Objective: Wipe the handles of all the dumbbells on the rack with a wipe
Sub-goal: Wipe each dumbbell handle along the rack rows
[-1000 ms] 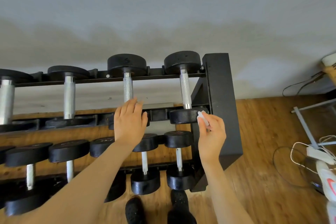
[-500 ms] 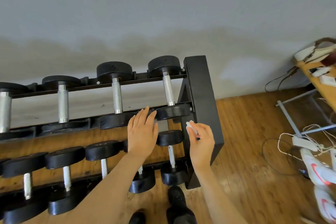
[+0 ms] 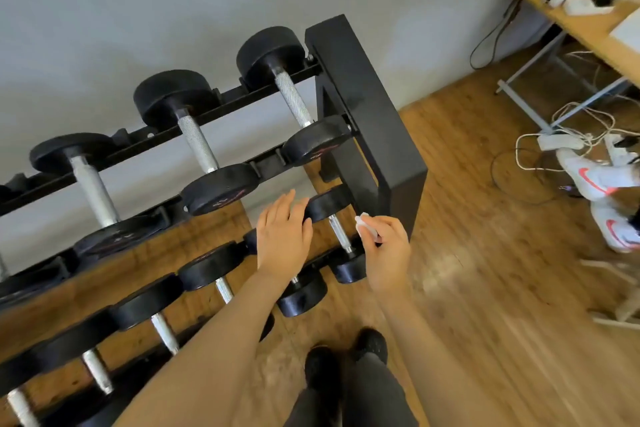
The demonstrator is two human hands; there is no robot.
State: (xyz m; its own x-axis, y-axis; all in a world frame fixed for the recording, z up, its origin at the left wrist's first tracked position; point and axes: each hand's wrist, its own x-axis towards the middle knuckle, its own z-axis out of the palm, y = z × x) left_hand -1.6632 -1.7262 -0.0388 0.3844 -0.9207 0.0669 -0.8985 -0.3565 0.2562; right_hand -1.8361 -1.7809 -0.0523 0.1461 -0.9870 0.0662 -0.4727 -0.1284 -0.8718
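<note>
Evidently the black steel two-tier rack (image 3: 367, 107) stores its round-headed black dumbbells with each knurled silver handle running front to back between the rails, so every grip lies exposed from above and a hand can reach it without lifting any weight out. The right hand (image 3: 389, 253) pinches a small folded white wipe (image 3: 364, 227) between thumb and curled fingers, the wipe's tip sticking out toward the rack and lying just right of the short silver handle (image 3: 338, 232) of the rightmost dumbbell on the lower tier; wipe and handle look close but apart. Holding the wipe bunched at the fingertips would let it wrap a thin bar. The left hand (image 3: 282, 239) is spread open, fingers nearly straight, holding nothing, its fingertips at the far black head (image 3: 325, 206) of that same dumbbell, probably to steady it, though actual contact is hard to confirm. On the upper tier, longer handles (image 3: 293, 99) sit farther from the hands. Near the bottom edge, black shoes (image 3: 372, 345) stand on the wooden floor (image 3: 485, 288).
</note>
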